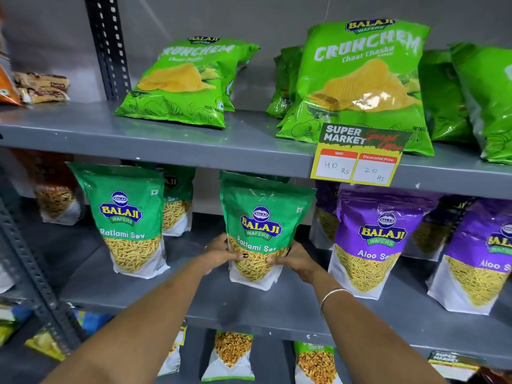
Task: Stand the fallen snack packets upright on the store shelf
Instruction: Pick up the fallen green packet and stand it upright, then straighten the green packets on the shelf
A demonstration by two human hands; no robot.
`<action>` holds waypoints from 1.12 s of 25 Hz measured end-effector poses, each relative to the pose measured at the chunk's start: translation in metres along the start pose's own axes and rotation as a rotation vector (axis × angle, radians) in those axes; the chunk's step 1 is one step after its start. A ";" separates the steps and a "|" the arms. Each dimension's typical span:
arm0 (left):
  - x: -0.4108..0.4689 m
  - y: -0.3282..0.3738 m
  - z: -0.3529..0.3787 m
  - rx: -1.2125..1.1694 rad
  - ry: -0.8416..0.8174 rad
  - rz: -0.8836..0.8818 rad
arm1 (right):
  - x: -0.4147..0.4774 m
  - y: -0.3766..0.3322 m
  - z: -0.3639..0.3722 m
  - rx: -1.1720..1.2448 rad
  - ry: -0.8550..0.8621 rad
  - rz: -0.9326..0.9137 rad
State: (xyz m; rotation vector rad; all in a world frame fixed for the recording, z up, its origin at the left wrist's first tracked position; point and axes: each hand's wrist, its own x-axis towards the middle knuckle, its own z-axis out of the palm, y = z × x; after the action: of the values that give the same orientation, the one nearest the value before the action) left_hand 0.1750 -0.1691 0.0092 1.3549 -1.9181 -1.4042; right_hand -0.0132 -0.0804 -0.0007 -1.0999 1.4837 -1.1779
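Note:
A green Ratlami Sev packet [260, 217] stands upright in the middle of the grey middle shelf [277, 306]. My left hand [221, 253] grips its lower left side and my right hand [296, 260] grips its lower right side. A second Ratlami Sev packet [124, 214] stands upright to the left, with another green one [177, 206] behind it. Purple Aloo Sev packets [379, 234] stand to the right. On the top shelf a lime Crunchem packet [188, 81] leans far back, and a bigger Crunchem packet [363, 81] stands at the right.
A yellow price tag [357, 159] hangs from the top shelf's front edge. More Crunchem packets [471, 95] crowd the top right. An orange mix packet [55, 198] stands at the far left behind a slotted metal upright [27, 270]. Further packets [230, 353] fill the bottom shelf.

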 end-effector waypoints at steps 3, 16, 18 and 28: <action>-0.005 -0.001 0.000 0.056 0.027 -0.018 | -0.003 -0.006 0.000 -0.047 -0.036 0.061; -0.039 -0.116 -0.219 0.086 0.064 -0.471 | 0.046 -0.041 0.214 -0.442 -0.170 0.403; -0.034 -0.128 -0.232 0.026 0.180 -0.254 | 0.061 -0.031 0.257 -0.309 -0.041 0.265; -0.030 -0.161 -0.239 -0.070 0.123 -0.052 | 0.039 -0.028 0.314 -0.092 0.199 0.051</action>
State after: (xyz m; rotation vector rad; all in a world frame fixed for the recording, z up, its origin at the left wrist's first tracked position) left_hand 0.4455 -0.2653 -0.0282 1.4327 -1.7507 -1.3657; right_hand 0.2899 -0.1754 -0.0169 -1.0229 1.7238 -1.2220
